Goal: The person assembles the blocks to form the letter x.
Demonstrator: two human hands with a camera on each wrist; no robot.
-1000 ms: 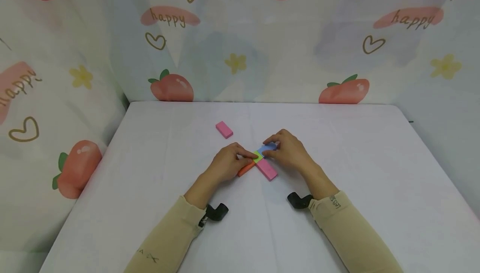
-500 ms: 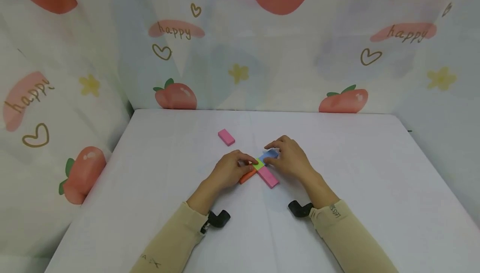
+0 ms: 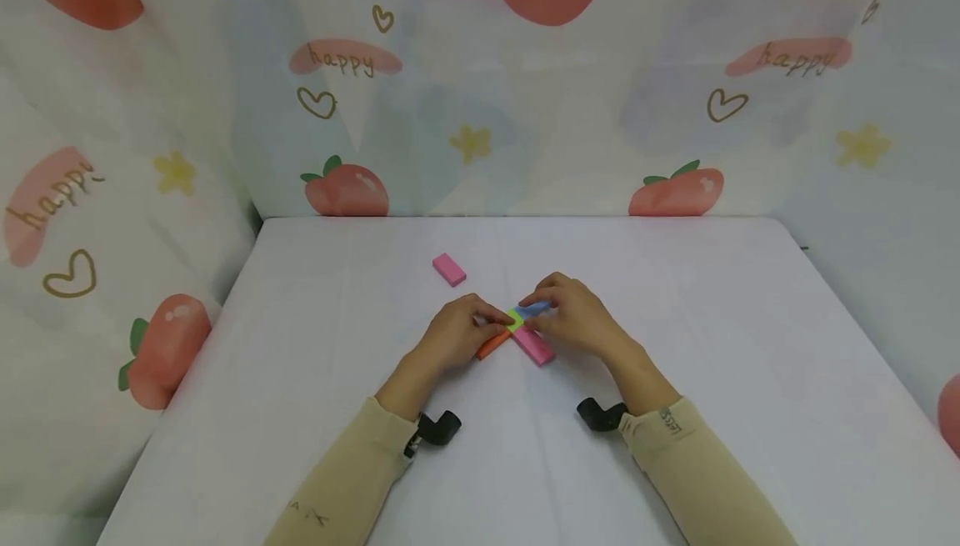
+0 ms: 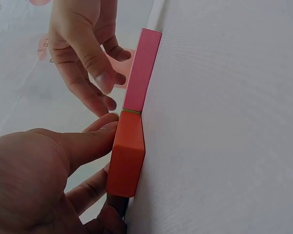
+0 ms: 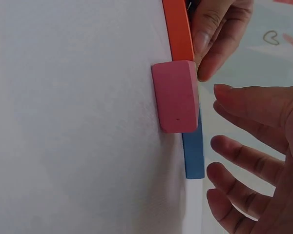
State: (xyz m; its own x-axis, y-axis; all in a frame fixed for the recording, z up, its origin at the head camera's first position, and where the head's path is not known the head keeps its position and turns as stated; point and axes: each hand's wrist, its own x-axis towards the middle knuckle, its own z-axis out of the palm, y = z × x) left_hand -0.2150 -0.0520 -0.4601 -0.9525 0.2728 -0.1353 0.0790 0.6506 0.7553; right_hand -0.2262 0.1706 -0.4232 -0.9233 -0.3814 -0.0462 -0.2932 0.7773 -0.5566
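In the head view, an orange block (image 3: 493, 344), a pink block (image 3: 533, 347) and a blue block (image 3: 534, 309) lie flat around a small lime-green piece (image 3: 514, 320), like arms of a cross. My left hand (image 3: 452, 332) holds the orange block at its inner end. Its thumb (image 4: 95, 141) lies along the block's upper edge in the left wrist view, with the other fingers curled beyond it. My right hand (image 3: 577, 313) is spread over the blue block. The right wrist view shows its fingers (image 5: 244, 156) apart, with a gap between them and the blocks.
A second pink block (image 3: 449, 269) lies farther back on the white table (image 3: 360, 279), left of the cross. Behind the table hangs a patterned cloth (image 3: 555, 96) with fruit and hearts. Black wrist cameras (image 3: 441, 428) jut inward from both sleeves.
The head view has shifted slightly. My right hand has moved a little to the left over the blue block and hides more of it. The left hand keeps its place at the orange block.
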